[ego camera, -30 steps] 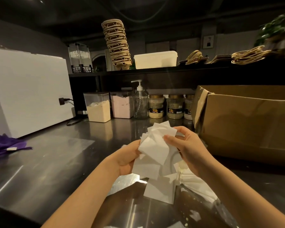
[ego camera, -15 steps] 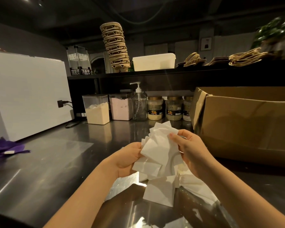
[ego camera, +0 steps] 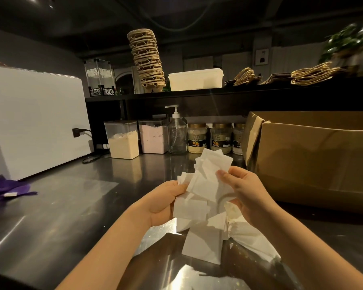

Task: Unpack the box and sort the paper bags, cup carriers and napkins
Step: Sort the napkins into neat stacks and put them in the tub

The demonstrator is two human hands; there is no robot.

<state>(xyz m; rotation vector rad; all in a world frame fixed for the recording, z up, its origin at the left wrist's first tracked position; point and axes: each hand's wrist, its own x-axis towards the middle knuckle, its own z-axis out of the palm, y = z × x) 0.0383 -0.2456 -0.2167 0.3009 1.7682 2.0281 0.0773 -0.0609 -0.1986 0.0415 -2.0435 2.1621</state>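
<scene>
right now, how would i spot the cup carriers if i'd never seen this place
Find the dark shelf running across the back, above the steel counter. Near its left end, just left of the white lidded tub, stands a stack of brown cup carriers. It is the only tall, leaning tower; the paper bags further right lie flat.

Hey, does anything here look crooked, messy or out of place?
Yes. The stack of cup carriers on the shelf leans sideways instead of standing straight. The napkins gripped by the left hand and right hand are splayed unevenly, not squared up.
</scene>
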